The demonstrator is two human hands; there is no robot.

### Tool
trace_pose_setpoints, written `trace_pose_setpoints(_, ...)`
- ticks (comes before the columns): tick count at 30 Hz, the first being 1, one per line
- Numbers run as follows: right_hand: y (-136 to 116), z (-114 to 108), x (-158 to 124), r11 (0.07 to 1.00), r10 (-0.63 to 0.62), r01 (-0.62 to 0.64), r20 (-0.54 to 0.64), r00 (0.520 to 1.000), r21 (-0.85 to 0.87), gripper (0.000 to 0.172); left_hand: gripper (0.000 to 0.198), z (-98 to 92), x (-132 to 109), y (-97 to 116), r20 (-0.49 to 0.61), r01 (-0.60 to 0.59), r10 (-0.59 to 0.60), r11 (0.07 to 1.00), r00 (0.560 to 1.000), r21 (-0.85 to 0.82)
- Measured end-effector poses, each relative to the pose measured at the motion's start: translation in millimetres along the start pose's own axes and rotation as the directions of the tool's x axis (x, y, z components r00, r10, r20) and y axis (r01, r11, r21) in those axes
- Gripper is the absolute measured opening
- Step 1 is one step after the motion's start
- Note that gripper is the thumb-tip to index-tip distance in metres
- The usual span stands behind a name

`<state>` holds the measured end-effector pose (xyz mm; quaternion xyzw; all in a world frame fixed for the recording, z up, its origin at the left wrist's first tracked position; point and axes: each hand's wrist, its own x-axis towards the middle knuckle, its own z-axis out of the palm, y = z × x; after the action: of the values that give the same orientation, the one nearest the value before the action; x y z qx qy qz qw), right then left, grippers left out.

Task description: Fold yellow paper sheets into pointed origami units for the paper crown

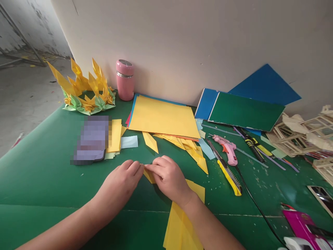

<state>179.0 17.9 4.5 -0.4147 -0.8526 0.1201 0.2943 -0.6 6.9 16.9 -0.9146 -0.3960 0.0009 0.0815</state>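
A small piece of folded yellow paper [149,175] is pinched between my two hands, just above the green tabletop. My left hand [124,181] has its fingers closed on the paper's upper left end. On the other side, my right hand [170,178] grips the same piece with thumb and forefinger; part of the paper is hidden behind the fingers. Under my right wrist lies a stack of yellow paper strips [179,227]. Beyond the hands are several folded yellow paper pieces [197,159] with pointed ends, and a single pointed one [151,141] lies apart from them.
Yellow sheets [163,116] lie near the wall, beside a pink flask [125,81] and a yellow-and-green paper crown [90,100]. A blurred phone [93,139] lies left. Rightward are a utility knife [229,177], pink glue gun [228,149], its cord and a wooden stick model [293,133].
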Motion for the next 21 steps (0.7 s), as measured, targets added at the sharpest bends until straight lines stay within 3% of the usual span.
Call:
trace_pose_setpoints(4,2,-7,-1,0.994,0.063,-0.064,0.016,0.998,0.088,0.021,0.035,-5.1,1,2,0.085,-0.014,0.011,1.0,0.996,0.026)
trace_pose_setpoints(7,7,-16,-3,0.979,0.117,-0.117,0.006,0.993,0.165,0.016,0.034,-6.1,3,2,0.082,0.004,-0.005,1.0,0.997,0.011)
trace_pose_setpoints(12,15,-28,-5,0.988,0.062,-0.065,0.024,0.998,0.142,0.013,0.036,-2.3,7,3,0.117,-0.046,0.036,0.996,0.992,0.082)
trace_pose_setpoints(16,17,-30,-7,0.987,0.032,-0.041,0.058,0.998,0.155,0.016,0.034,-0.2,7,4,0.069,-0.096,0.088,0.989,0.994,0.11)
trace_pose_setpoints(21,20,-26,-9,0.985,0.075,-0.083,0.062,0.995,0.151,0.014,0.035,2.0,5,4,-0.016,-0.038,0.038,0.998,0.999,0.047)
